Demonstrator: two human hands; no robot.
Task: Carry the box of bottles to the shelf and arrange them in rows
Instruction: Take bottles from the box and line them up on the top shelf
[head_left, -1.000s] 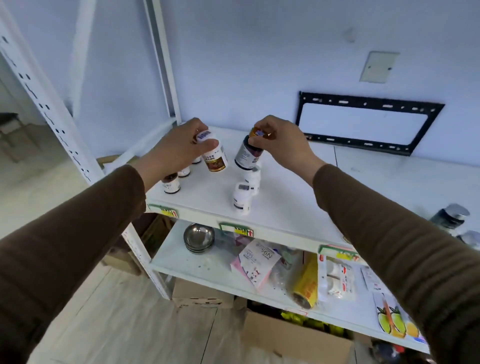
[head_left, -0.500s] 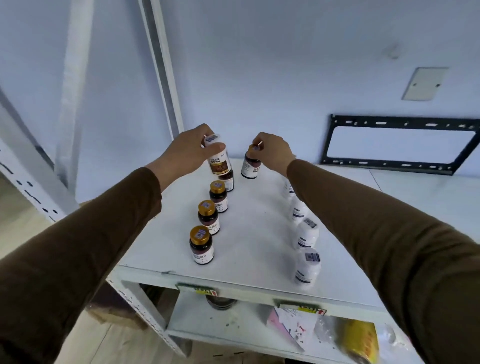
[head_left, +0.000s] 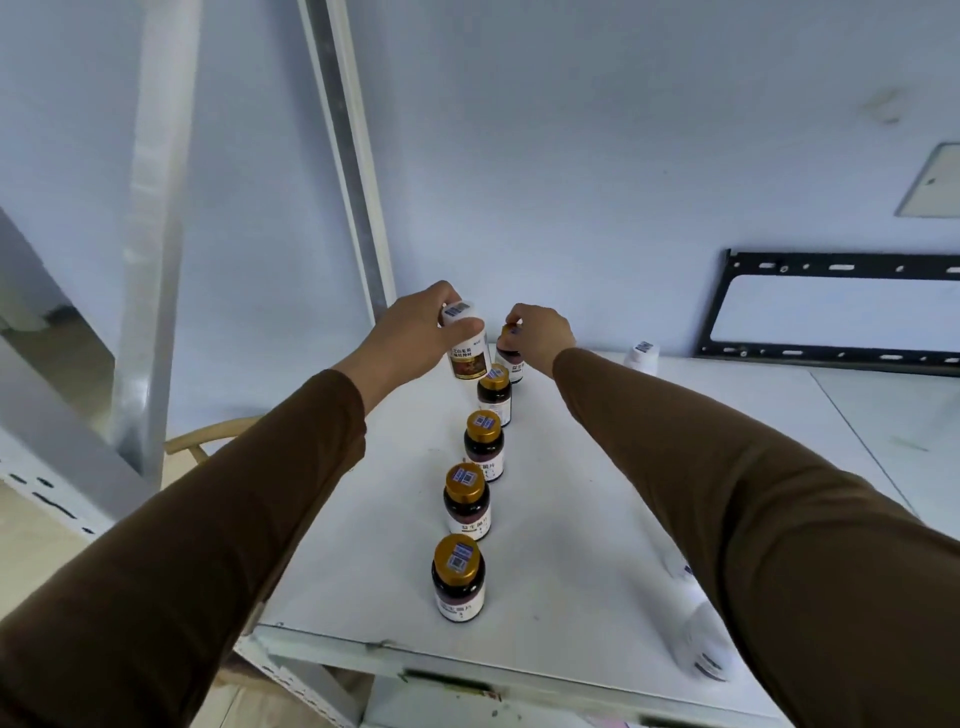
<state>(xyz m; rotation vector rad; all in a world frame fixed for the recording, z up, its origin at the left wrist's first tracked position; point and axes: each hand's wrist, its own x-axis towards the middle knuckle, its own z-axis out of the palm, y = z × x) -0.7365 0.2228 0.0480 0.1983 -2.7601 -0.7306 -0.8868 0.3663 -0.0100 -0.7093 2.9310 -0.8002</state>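
At the bottom centre of the frame the nearest gold-capped brown bottle stands upright on the white shelf top, first of a single file running up the middle through a second gold-capped bottle, a third and a fourth. At lower right a white bottle shows partly from under the right sleeve. These look small, rigid and light, probably glass or hard plastic with smooth slippery sides, so the ribbed cap or just under it seems the safest hold. Each cap carries a blue-and-white barcode sticker; the white labels bear Chinese characters too blurred to read. Farther up, the left hand grips a white-capped bottle with a brown label by its top — apparently clear of the shelf — and the right hand pinches the cap of a brown bottle at the far end of the file. Beyond, at upper right, a lone white bottle stands beside a black metal frame.
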